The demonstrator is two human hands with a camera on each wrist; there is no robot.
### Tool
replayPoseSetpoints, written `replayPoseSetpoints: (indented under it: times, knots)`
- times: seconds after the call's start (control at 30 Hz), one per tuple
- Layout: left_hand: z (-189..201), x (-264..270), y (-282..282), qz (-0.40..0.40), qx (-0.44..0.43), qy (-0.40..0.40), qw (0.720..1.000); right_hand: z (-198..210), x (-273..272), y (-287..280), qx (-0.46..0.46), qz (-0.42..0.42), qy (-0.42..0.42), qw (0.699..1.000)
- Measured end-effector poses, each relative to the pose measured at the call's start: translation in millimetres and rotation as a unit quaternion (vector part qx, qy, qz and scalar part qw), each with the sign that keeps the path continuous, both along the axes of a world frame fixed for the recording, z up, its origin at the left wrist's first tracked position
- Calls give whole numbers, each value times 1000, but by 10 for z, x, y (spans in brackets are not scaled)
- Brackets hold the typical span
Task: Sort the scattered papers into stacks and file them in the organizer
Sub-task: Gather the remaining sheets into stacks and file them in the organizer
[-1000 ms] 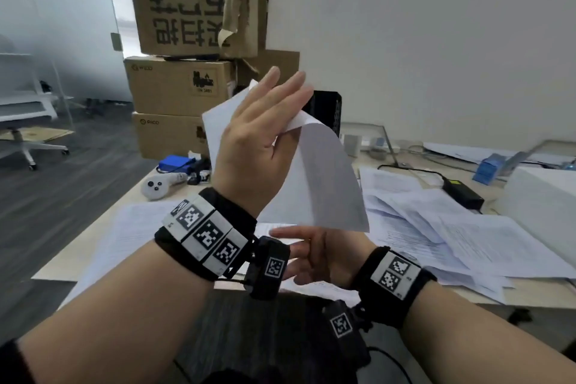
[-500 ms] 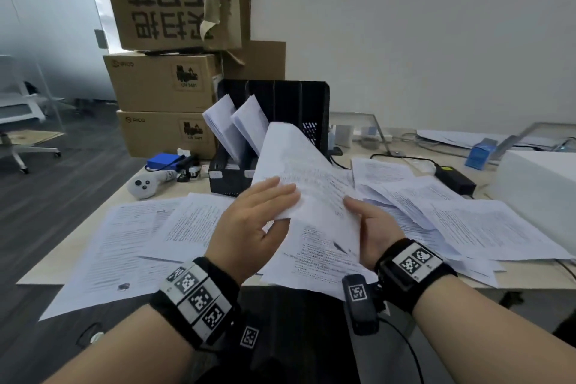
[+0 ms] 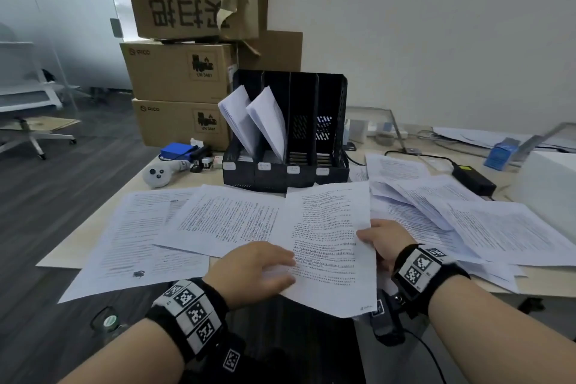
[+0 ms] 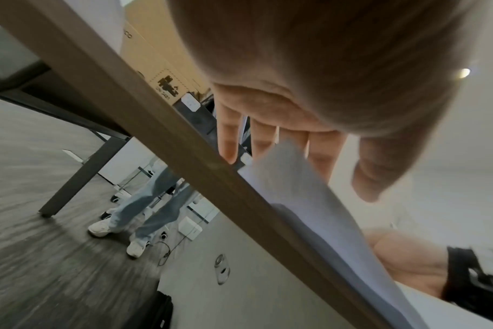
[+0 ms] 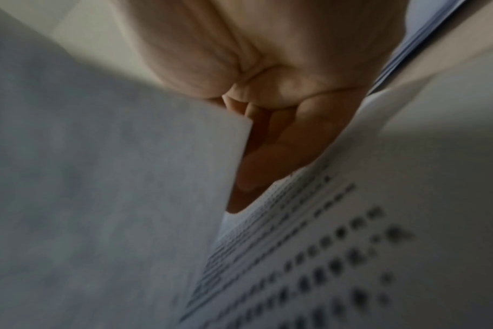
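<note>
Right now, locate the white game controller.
Head view, left: the white controller lies on the desk beside the black organizer, before the blue case.

An office: printed papers [image 3: 224, 221] across the counter [image 3: 93, 237], file organizer [image 3: 290, 134], stacked cartons [image 3: 180, 72], swivel chair [image 3: 25, 109] far left.

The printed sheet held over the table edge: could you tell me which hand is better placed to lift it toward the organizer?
Probably the right hand: it grips the printed sheet at its right edge, while the left hand only lies flat on it, fingers straight. The organizer stands straight ahead.
</note>
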State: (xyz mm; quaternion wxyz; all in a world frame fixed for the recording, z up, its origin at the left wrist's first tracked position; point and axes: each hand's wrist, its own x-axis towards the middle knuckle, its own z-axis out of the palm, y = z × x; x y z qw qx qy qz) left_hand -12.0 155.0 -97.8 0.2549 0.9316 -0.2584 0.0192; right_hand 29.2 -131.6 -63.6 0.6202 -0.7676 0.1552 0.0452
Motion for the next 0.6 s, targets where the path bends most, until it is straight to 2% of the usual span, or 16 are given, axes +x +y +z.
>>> replayPoseSetpoints:
  times: [0.1,0.2,0.33,0.6]
  knots:
    - [13,28,88,69,1,-23,997,-37,12,-12,9,-7,-20,1000]
    - [-3,11,177,128,17,-9,992,-87,20,-41,26,-21,-40,999]
    - [-43,-58,196,123,50,5,991,-203,28,-112,38,-24,-44,998]
    - [-72,-38,164,134,52,2,990,-205,-46,-111,168,-68,-42,983]
